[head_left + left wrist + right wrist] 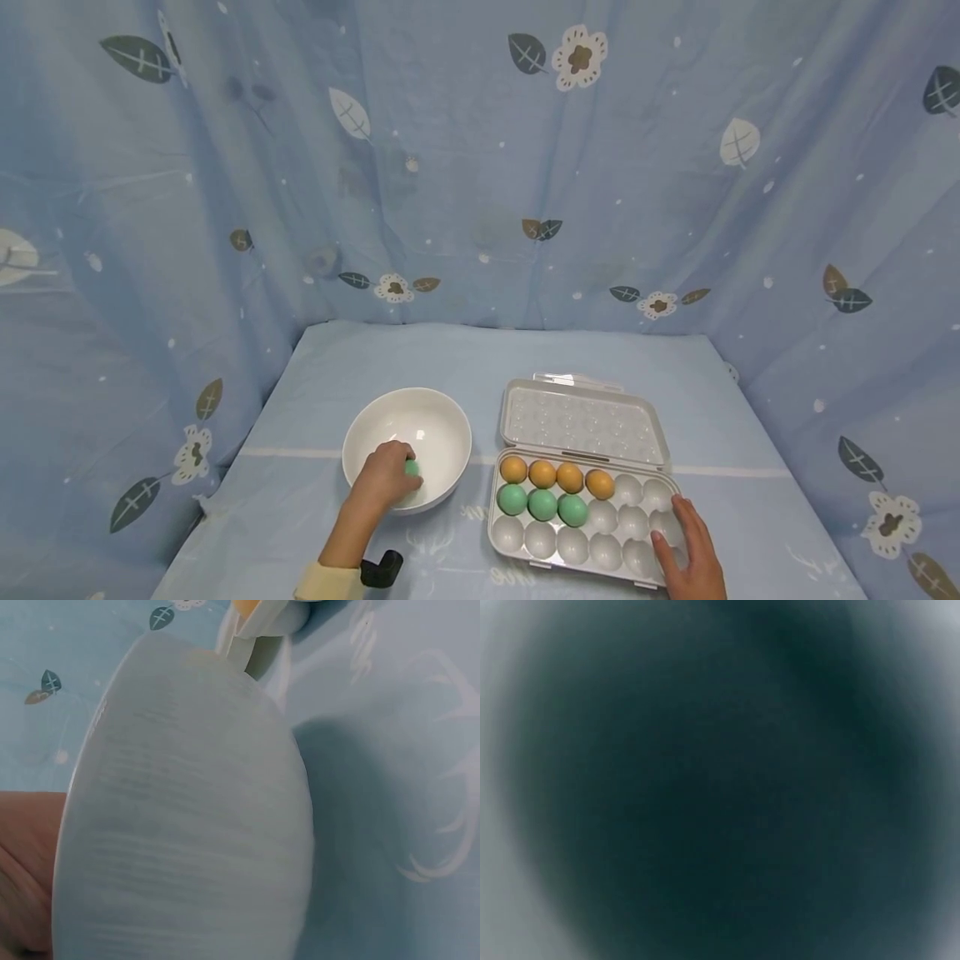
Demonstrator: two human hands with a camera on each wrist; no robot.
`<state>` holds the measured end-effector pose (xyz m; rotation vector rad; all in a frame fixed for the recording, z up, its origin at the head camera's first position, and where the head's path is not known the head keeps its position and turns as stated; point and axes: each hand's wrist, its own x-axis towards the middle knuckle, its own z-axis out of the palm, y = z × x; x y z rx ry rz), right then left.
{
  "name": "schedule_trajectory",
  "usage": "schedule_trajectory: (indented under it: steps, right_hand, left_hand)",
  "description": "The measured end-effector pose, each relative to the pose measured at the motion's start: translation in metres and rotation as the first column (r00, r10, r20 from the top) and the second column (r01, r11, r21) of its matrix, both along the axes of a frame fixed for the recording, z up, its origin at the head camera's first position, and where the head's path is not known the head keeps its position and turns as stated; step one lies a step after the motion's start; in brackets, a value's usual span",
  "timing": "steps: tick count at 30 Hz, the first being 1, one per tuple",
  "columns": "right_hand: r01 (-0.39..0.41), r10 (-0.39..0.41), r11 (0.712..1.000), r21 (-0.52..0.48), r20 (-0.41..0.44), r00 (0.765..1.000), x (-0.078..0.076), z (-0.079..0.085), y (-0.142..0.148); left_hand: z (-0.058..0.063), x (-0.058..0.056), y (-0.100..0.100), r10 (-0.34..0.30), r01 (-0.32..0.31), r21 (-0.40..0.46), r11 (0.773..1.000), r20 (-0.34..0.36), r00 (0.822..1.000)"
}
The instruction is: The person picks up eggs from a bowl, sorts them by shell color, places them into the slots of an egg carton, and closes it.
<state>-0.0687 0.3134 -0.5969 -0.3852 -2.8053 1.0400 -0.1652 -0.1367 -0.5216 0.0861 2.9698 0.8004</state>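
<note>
My left hand (387,477) reaches down into a white bowl (366,425), fingers and thumb curled round a green ball (412,468) that is partly covered by them. In the left wrist view the outer wall of the bowl (187,802) fills the middle, with a bit of the hand (28,870) behind its rim. An opened egg carton (540,563) lies to the right of the bowl. Its back row holds several orange balls (543,474), and 3 green balls (543,504) sit in the middle row. At the carton's right end rests my right hand (693,554), fingers extended along the edge and thumb over the cups.
The carton's lid (581,421) is folded back behind the cups, flat on the cloth-covered table (480,354). A patterned blue curtain (465,167) hangs round the back and sides. Only a dark blur fills the right wrist view.
</note>
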Motion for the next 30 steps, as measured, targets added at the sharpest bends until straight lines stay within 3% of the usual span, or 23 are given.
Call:
schedule_trajectory:
  steps: [10,16,19,23,26,30]
  right_hand:
    - [0.004,-0.004,1.000,0.009,-0.057,0.998,-0.001,-0.004,0.000]
    - [0.009,-0.008,1.000,0.001,-0.070,0.997,0.000,-0.005,0.000]
    - [0.004,-0.004,1.000,0.004,-0.059,0.998,-0.001,-0.005,0.000]
    - [0.007,-0.006,1.000,0.008,-0.062,0.998,0.000,-0.005,0.000]
    - [0.011,-0.011,1.000,0.008,-0.070,0.998,0.000,-0.004,-0.001]
    - [0.010,-0.010,1.000,0.001,-0.066,0.998,0.001,-0.003,-0.001]
  left_hand:
    - [-0.004,-0.004,0.006,0.005,0.005,0.100,0.995,-0.106,0.994]
    - [0.004,-0.006,0.018,0.005,0.055,0.229,0.972,-0.254,0.967]
    - [0.011,-0.005,0.028,0.002,0.086,0.297,0.951,-0.285,0.959]
    - [0.018,-0.003,0.043,-0.011,0.121,0.397,0.910,-0.270,0.963]
    - [0.021,-0.002,0.054,-0.051,0.161,0.444,0.881,-0.250,0.967]
    - [0.023,0.001,0.070,-0.139,0.253,0.466,0.848,-0.264,0.954]
